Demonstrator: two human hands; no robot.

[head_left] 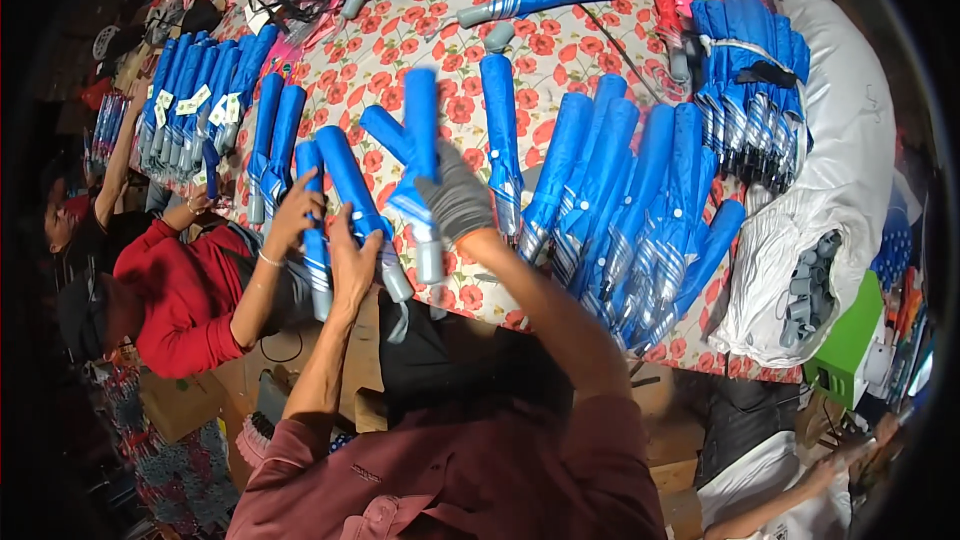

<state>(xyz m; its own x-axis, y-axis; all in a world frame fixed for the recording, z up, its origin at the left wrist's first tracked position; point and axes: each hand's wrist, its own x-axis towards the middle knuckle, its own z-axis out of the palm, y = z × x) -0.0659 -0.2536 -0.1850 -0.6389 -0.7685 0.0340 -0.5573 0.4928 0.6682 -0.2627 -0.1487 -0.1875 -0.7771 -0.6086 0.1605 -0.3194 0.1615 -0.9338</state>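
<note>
My left hand (353,258), bare, is closed round the lower part of a folded blue umbrella (345,176) with a grey handle, near the table's front edge. In a grey glove, my right hand (457,196) grips another folded umbrella (421,120), which stands nearly upright in the picture with its handle toward me; its top is slightly blurred. Behind it a further blue umbrella (385,134) is partly hidden. To the right of my glove lies a single umbrella (498,100), then a row of several loose ones (600,165) with silvery striped edges.
At my left, a co-worker's hand (298,208) holds an umbrella (314,265). Tagged umbrellas (195,90) lie farther left on the flowered tablecloth (335,70). On the right are a tied umbrella bundle (752,70) and a white sack (850,130) with grey handles (812,290) inside.
</note>
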